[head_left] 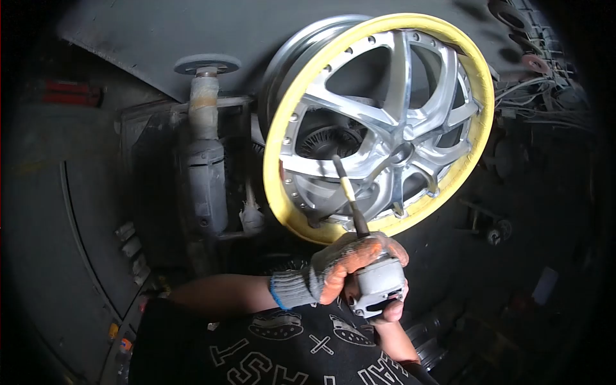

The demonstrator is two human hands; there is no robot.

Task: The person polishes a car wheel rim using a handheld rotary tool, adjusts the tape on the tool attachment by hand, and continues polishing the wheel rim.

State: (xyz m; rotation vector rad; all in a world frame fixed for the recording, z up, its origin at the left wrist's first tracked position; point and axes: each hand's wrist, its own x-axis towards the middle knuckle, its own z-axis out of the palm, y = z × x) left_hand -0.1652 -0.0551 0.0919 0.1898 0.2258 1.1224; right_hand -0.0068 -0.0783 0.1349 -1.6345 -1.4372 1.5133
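Observation:
My left hand (350,263), in a grey knitted glove with orange coating, is wrapped around the front of a die grinder (380,282). My right hand (394,312) has bare fingers closed around the rear of the tool's pale housing, mostly hidden behind it. From the glove a long thin shaft with a yellow band points up and away. Its tip lies in front of a lower left spoke of a silver alloy wheel (401,77); whether it touches I cannot tell. The wheel stands tilted, its outer lip covered in yellow (273,160).
To the left, a grey power tool (206,173) stands upright with a round disc (207,64) on top. A grey panel (147,45) rises behind the wheel. Cables (529,93) and discs hang at upper right. Dark metal parts (493,231) lie at right.

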